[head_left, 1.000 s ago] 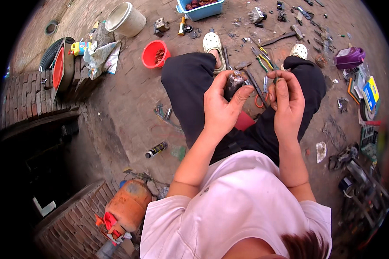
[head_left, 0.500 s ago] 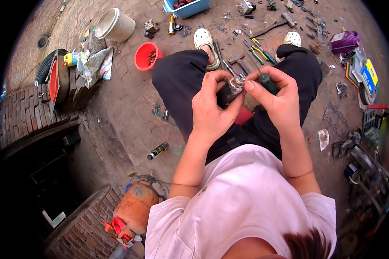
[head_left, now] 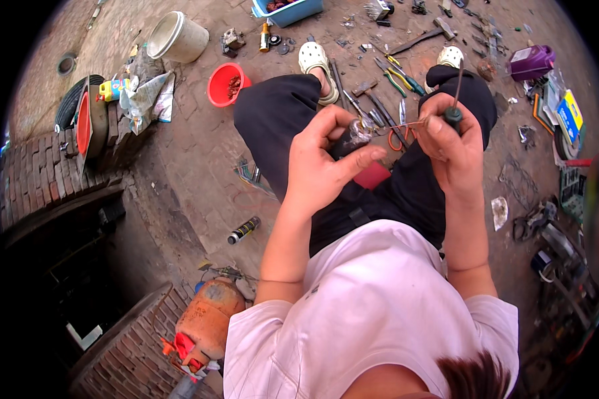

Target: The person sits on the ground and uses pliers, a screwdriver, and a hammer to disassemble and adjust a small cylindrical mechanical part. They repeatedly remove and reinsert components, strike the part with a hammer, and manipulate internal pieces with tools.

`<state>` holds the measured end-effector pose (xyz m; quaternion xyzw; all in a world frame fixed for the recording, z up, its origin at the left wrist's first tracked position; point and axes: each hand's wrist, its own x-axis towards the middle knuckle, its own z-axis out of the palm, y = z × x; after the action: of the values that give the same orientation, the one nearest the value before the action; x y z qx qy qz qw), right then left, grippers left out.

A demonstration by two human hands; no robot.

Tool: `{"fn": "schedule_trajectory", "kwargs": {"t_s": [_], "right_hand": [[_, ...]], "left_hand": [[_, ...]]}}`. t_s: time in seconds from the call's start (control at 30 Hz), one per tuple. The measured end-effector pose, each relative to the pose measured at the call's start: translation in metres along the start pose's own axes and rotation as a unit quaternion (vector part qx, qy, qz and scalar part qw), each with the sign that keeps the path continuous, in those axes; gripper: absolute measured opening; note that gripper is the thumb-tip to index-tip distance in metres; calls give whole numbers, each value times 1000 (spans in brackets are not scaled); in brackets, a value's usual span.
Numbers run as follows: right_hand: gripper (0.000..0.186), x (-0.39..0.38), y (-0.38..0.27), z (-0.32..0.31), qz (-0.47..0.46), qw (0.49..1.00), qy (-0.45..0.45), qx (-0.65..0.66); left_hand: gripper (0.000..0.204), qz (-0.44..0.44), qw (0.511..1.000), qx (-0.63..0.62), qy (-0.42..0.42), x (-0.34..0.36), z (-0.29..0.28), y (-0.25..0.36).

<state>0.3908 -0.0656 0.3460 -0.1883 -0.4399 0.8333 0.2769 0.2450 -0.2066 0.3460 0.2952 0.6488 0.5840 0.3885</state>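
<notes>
A dark cylindrical part (head_left: 343,145) with a shiny, ragged end is gripped in my left hand (head_left: 316,166), its thumb stretched along the near side. From that end a thin copper-coloured wire (head_left: 403,125) runs across to my right hand (head_left: 456,149), where thumb and finger pinch it. The same right hand also holds a screwdriver (head_left: 453,117) by its dark green handle, the shaft pointing up and away. Both hands are above my lap, apart from each other. Beyond them on the ground lie orange-handled scissors (head_left: 397,141) and a hammer (head_left: 366,90).
Pliers (head_left: 394,78) and a larger hammer (head_left: 439,30) lie past my feet. A red bowl (head_left: 214,85), white bucket (head_left: 168,40) and blue basin (head_left: 299,14) stand far left. A purple jug (head_left: 531,63) is at right. A spray can (head_left: 243,230) and orange tank (head_left: 209,312) lie near left.
My right hand has moved right, away from the cylindrical part, and the wire now spans the gap. The screwdriver has turned more upright. The left hand keeps its hold, nearly in place.
</notes>
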Motion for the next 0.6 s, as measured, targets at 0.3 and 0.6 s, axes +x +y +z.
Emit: {"fn": "schedule_trajectory", "kwargs": {"t_s": [0.3, 0.6], "right_hand": [[13, 11, 0, 15, 46, 995, 5, 85], [12, 15, -5, 34, 34, 995, 5, 94]], "left_hand": [[47, 68, 973, -181, -129, 2, 5, -6], [56, 22, 960, -248, -128, 2, 13, -6]]}}
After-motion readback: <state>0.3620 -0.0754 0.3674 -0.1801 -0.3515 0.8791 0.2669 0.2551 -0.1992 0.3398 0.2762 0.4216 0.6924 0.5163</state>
